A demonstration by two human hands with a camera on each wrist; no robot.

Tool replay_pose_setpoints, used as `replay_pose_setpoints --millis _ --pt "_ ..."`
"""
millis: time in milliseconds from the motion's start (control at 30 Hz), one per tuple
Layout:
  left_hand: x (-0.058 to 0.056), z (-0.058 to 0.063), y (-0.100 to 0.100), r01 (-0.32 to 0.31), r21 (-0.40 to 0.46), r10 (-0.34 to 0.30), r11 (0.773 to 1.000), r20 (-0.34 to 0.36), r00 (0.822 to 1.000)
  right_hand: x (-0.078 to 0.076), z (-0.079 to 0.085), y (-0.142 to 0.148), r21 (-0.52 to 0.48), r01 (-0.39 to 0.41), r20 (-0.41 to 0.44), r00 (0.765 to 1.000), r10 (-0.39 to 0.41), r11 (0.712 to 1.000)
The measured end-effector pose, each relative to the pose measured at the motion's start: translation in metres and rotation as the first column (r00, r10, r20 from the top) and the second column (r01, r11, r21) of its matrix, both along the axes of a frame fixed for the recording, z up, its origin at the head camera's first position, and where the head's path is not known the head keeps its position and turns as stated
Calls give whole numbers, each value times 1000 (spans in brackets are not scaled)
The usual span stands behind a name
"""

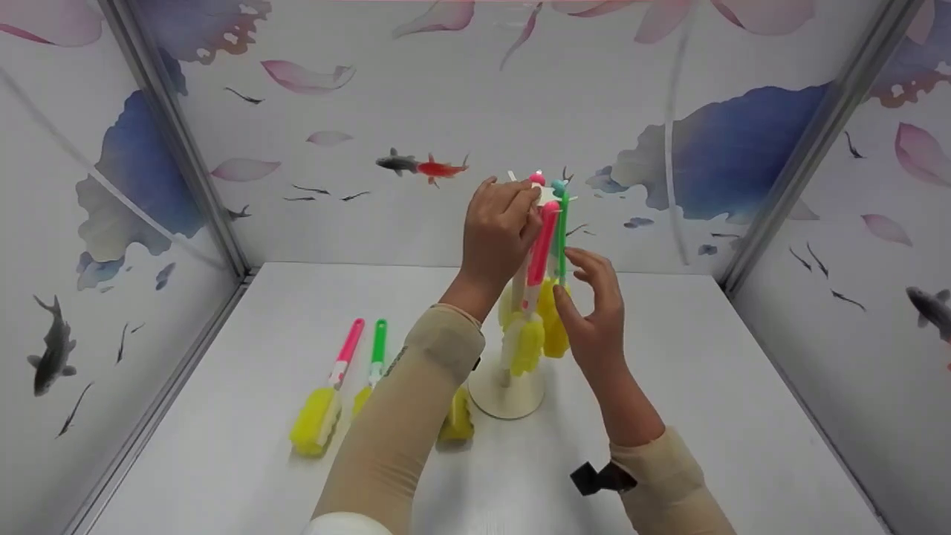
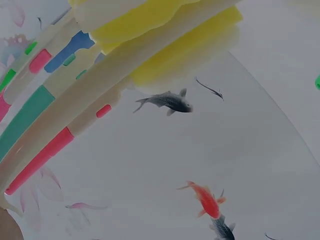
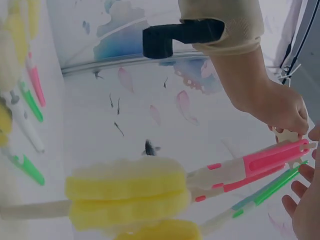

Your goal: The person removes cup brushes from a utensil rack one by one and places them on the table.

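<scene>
A cream stand with a round base holds several sponge bottle brushes, hanging head-down. In front hangs a pink-handled brush with a yellow-and-white sponge; a green-handled brush is behind it to the right. My left hand is at the top, its curled fingers gripping the cream top piece, as the right wrist view shows. To the right of the brushes is my right hand, fingers apart and loosely bent, holding nothing. Whether its fingertips touch the green handle is unclear.
On the white table left of the stand lie a pink-handled brush and a green-handled brush, partly behind my left forearm. Another yellow sponge head shows beside the base. Printed white panels enclose the table.
</scene>
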State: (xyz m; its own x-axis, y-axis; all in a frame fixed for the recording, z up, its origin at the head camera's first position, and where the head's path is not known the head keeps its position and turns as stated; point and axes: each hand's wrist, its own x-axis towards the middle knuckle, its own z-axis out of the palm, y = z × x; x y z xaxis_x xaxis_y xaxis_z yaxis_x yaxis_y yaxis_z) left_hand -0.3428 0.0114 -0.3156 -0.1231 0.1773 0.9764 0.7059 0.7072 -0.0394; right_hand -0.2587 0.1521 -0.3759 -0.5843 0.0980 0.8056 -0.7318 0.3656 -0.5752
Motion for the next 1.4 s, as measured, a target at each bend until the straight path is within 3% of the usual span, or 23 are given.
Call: replay_pose_setpoints --millis 333,533,1067,1400 --pt "-1 -1 0 -6 26 6 1000 2 1000 9 -44 -17 17 72 76 994 -73 997" --pt "-2 -6 1 1 74 2 997 -32 999 7 -61 -21 -11 61 146 988 -59 998" --pt "-14 -9 8 27 102 -19 994 -74 997 -16 -70 -27 41 111 246 962 -117 993" --pt "-14 -10 6 52 119 -43 992 -72 996 -20 -72 -32 60 124 191 973 -133 990"
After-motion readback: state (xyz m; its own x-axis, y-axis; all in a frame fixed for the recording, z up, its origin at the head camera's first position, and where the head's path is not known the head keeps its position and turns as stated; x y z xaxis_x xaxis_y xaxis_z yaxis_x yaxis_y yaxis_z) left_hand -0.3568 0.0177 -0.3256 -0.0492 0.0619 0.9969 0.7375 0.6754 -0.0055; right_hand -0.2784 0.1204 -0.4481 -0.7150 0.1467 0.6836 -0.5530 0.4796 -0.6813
